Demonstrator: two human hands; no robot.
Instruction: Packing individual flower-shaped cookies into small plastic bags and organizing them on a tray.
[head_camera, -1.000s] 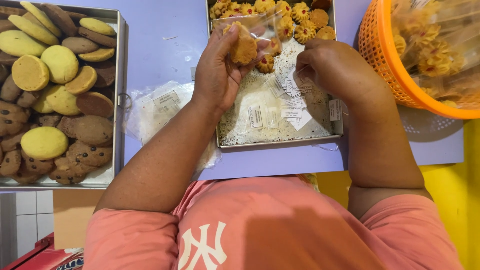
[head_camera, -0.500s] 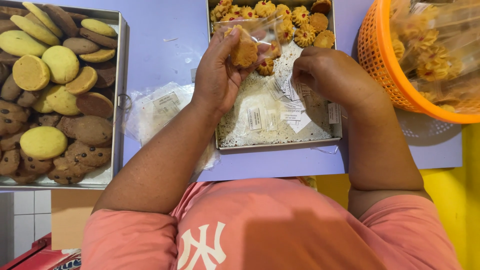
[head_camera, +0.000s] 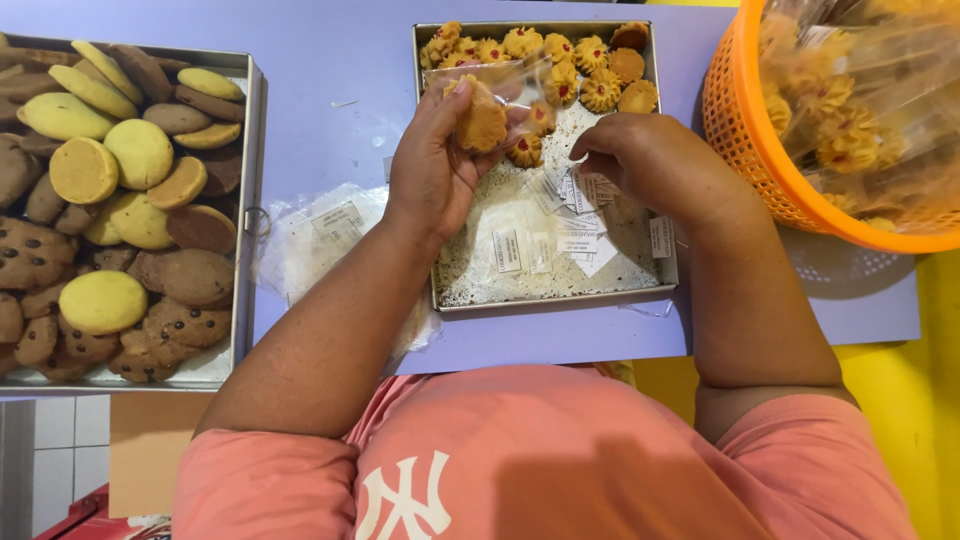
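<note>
There is 1 view only, from the camera on my head. It faces almost straight down past my chest onto the purple table (head_camera: 330, 110), from close range. My salmon shirt (head_camera: 540, 460) fills the bottom of the frame and my forearms run up the middle. The metal tray (head_camera: 560, 297) sits at top centre, directly under the lens. The cookie tray (head_camera: 245, 210) is cut by the left edge, the orange basket (head_camera: 750, 150) by the right edge. No 2nd view overlaps.

Two metal trays (head_camera: 248, 200), one orange basket (head_camera: 740, 150).
</note>
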